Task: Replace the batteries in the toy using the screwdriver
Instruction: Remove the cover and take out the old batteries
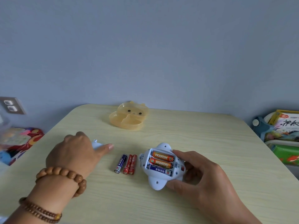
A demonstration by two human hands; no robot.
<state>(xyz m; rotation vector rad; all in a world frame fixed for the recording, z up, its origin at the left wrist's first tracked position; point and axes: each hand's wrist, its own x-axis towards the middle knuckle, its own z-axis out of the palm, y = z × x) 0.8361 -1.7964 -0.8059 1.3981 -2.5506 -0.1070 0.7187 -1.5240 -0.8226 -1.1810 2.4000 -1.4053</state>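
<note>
The white toy (157,181) lies upside down on the pale wooden table (210,143), its battery bay open with two orange batteries (161,160) and one blue battery (159,170) inside. My right hand (203,180) grips the toy's right side. Left of the toy lie three loose batteries (127,164), one blue and two red. My left hand (77,154) rests over a pale blue-white piece (97,144), probably the battery cover, with fingers touching it. No screwdriver is in view.
A translucent orange bear-shaped dish (128,118) stands at the table's far edge. Colourful fabric (21,143) lies off the left side. Books and a green box (284,139) sit off the right edge. A wall socket (11,105) is at the left.
</note>
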